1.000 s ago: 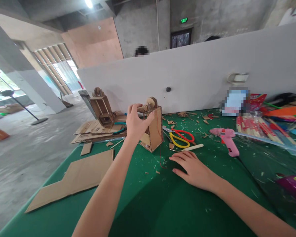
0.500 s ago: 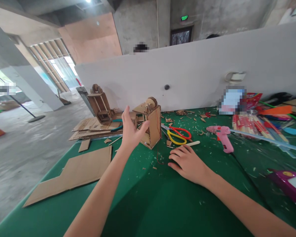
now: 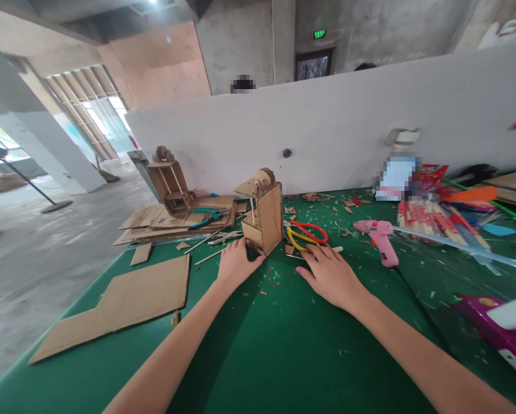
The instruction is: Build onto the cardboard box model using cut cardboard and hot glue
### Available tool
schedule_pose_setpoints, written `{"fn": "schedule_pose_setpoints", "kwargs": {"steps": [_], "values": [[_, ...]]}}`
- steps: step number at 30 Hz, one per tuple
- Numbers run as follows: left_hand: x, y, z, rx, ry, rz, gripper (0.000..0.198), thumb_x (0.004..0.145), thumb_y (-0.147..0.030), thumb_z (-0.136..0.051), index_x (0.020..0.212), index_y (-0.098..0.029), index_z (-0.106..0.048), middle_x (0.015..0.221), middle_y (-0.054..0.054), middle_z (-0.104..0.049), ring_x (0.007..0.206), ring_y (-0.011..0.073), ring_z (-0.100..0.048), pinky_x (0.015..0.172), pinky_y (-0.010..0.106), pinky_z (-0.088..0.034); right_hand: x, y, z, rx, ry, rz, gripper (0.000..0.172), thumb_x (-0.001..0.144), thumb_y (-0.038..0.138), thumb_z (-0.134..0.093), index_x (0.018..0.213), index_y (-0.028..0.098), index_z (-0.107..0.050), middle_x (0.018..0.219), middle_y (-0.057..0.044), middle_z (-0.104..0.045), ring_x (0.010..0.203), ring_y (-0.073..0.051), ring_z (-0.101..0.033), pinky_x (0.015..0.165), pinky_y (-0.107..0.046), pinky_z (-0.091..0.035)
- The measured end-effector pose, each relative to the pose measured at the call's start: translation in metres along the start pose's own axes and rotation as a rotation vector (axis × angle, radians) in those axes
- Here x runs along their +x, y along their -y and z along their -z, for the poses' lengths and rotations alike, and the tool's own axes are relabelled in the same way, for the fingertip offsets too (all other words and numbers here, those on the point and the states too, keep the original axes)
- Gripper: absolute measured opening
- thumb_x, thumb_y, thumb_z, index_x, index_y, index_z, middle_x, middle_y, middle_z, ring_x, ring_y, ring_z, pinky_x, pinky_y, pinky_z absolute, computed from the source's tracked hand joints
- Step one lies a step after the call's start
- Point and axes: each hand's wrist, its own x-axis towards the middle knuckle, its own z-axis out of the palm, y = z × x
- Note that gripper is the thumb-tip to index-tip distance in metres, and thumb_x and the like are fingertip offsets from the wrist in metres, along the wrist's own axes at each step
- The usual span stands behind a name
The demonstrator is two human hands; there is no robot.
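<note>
Head view shows the cardboard model [image 3: 264, 215] standing on the green mat [image 3: 284, 356], a tall narrow box with its long axis upright, leaning a little, and a small cardboard wheel on top. From where I stand, the left hand [image 3: 236, 265] is clearly the nearer one. It lies palm down on the mat with its fingers loosely together and holding nothing, and the fingertips reach the model's lower left corner. Whether they touch the base or stop just short of it, I cannot tell. So the model lies straight ahead of those fingers and slightly to their right, and it rises well above them. The right hand [image 3: 332, 277] rests flat on the mat too, fingers spread a little and empty. The model is off to its left and further away, while its fingertips lie close to the scissors [image 3: 308, 234] with red and yellow handles. A loop of red thread [image 3: 270, 277] lies on the mat between the two hands. A pink glue gun [image 3: 379, 240] sits well off to the right.
</note>
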Motion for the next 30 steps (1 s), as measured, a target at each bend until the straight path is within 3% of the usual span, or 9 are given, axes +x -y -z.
{"fn": "schedule_pose_setpoints", "kwargs": {"steps": [6, 14, 18, 21, 23, 25, 28, 30], "values": [[0.012, -0.012, -0.006, 0.054, -0.001, -0.011, 0.054, 0.074, -0.053, -0.054, 0.111, -0.014, -0.054, 0.12, 0.017, -0.058, 0.115, 0.0337, -0.049, 0.094, 0.047, -0.037, 0.002, -0.005, -0.002, -0.019, 0.011, -0.03, 0.051, 0.095, 0.045, -0.034, 0.119, 0.011, -0.063, 0.124, -0.018, -0.059, 0.115, -0.032, -0.053, 0.096, -0.047, -0.042], [0.024, 0.0, -0.011, 0.05, -0.046, -0.046, 0.045, 0.081, -0.044, -0.05, 0.114, -0.015, -0.055, 0.123, 0.017, -0.058, 0.116, 0.0336, -0.049, 0.093, 0.048, -0.038, 0.004, -0.028, -0.017, 0.001, 0.02, -0.172, 0.059, 0.093, 0.048, -0.031, 0.121, 0.005, -0.06, 0.13, -0.025, -0.053, 0.118, -0.037, -0.051, 0.101, -0.054, -0.033], [0.017, 0.001, -0.01, 0.043, -0.085, -0.056, 0.043, 0.085, -0.037, -0.047, 0.12, -0.013, -0.053, 0.123, 0.016, -0.058, 0.116, 0.031, -0.051, 0.094, 0.044, -0.04, 0.004, -0.035, -0.019, -0.014, 0.014, -0.19, 0.061, 0.094, 0.047, -0.03, 0.123, 0.002, -0.058, 0.131, -0.026, -0.052, 0.119, -0.038, -0.049, 0.103, -0.053, -0.031], [0.001, 0.006, 0.004, 0.044, -0.102, -0.093, 0.034, 0.086, -0.031, -0.043, 0.115, -0.018, -0.057, 0.119, 0.011, -0.061, 0.114, 0.027, -0.053, 0.094, 0.04, -0.041, 0.005, -0.031, -0.015, 0.006, -0.018, -0.162, 0.06, 0.094, 0.042, -0.032, 0.129, -0.002, -0.051, 0.135, -0.026, -0.048, 0.126, -0.037, -0.043, 0.107, -0.051, -0.028], [-0.01, 0.024, 0.02, 0.099, -0.104, -0.122, 0.031, 0.087, -0.028, -0.04, 0.108, -0.021, -0.061, 0.113, 0.009, -0.064, 0.11, 0.027, -0.055, 0.092, 0.042, -0.042, 0.006, -0.025, -0.01, 0.03, -0.037, -0.094, 0.058, 0.095, 0.039, -0.032, 0.133, -0.002, -0.047, 0.139, -0.024, -0.045, 0.128, -0.034, -0.041, 0.11, -0.048, -0.028], [-0.018, 0.057, 0.038, 0.22, -0.1, -0.06, 0.032, 0.085, -0.03, -0.04, 0.107, -0.021, -0.062, 0.113, 0.01, -0.064, 0.107, 0.031, -0.056, 0.089, 0.048, -0.042, 0.005, -0.017, -0.005, 0.071, -0.045, -0.006, 0.055, 0.095, 0.037, -0.032, 0.135, 0.001, -0.046, 0.14, -0.02, -0.045, 0.13, -0.031, -0.04, 0.111, -0.045, -0.028], [-0.024, 0.12, 0.06, 0.331, -0.045, 0.115, 0.051, 0.081, -0.044, -0.044, 0.126, -0.021, -0.052, 0.132, 0.015, -0.053, 0.123, 0.0389, -0.044, 0.092, 0.058, -0.038, 0.004, -0.009, -0.002, 0.145, -0.036, 0.098, 0.048, 0.096, 0.032, -0.032, 0.135, 0.008, -0.047, 0.14, -0.016, -0.048, 0.131, -0.028, -0.041, 0.111, -0.045, -0.029], [-0.026, 0.156, 0.067, 0.301, 0.089, 0.22, 0.069, 0.079, -0.059, -0.043, 0.134, -0.017, -0.044, 0.141, 0.019, -0.042, 0.13, 0.0411, -0.036, 0.096, 0.06, -0.035, 0.003, -0.007, -0.003, 0.182, 0.0, 0.132, 0.046, 0.095, 0.029, -0.032, 0.134, 0.01, -0.049, 0.137, -0.015, -0.051, 0.129, -0.026, -0.043, 0.111, -0.046, -0.03]]}}
